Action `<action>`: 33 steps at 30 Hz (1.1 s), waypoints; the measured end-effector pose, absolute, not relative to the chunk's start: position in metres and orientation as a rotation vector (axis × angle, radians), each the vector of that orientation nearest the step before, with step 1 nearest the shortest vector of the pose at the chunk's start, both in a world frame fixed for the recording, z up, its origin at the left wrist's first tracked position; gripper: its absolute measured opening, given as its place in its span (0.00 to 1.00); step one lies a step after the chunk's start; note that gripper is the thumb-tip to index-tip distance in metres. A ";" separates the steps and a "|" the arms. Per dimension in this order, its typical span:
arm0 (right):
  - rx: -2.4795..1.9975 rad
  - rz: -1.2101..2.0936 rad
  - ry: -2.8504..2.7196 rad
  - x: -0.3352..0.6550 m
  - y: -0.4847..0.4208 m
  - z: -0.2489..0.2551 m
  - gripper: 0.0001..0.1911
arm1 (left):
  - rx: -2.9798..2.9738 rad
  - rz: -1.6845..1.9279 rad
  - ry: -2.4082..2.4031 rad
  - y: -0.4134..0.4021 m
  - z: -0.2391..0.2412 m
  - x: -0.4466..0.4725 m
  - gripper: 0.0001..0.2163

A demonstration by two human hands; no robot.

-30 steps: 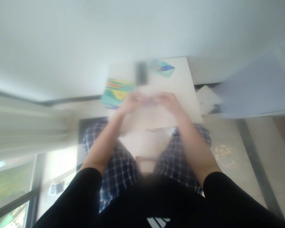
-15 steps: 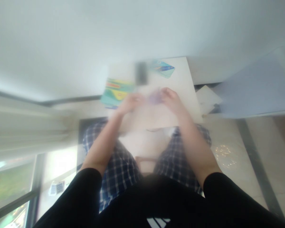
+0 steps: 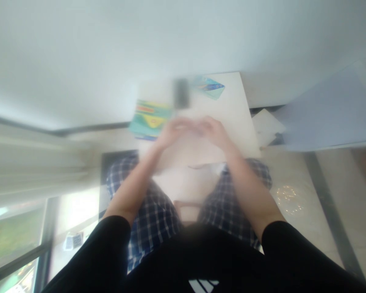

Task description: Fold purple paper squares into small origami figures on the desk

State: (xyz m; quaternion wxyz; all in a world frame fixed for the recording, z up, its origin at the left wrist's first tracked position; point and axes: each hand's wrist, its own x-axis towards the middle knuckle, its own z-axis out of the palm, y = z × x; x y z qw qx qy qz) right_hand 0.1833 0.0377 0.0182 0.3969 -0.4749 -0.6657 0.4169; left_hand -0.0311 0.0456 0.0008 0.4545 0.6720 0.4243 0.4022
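Together, the left grip point(image 3: 173, 131) and right grip point(image 3: 214, 131) curl inward over the tabletop point(image 3: 235, 110), a blurred purplish thing point(image 3: 197, 130) between their fingertips; blur hides how far each is open and which has hold. Beside the left grip lies a green-yellow packet point(image 3: 152, 121); beyond both, a dark object point(image 3: 181, 93).

your matt cloth shirt point(image 3: 183, 256) at six o'clock, your cloth trousers point(image 3: 152, 207) at five and seven, smooth tabletop point(image 3: 216, 110) at one, smooth matt wall point(image 3: 183, 36) at twelve
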 end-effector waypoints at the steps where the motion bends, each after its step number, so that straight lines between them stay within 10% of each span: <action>1: -1.202 1.047 -1.697 0.184 0.038 0.017 0.09 | 1.662 0.975 1.024 0.045 0.003 -0.030 0.14; 33: -1.222 1.002 -1.711 0.169 0.034 0.006 0.10 | 1.446 0.789 0.910 0.046 -0.020 -0.017 0.18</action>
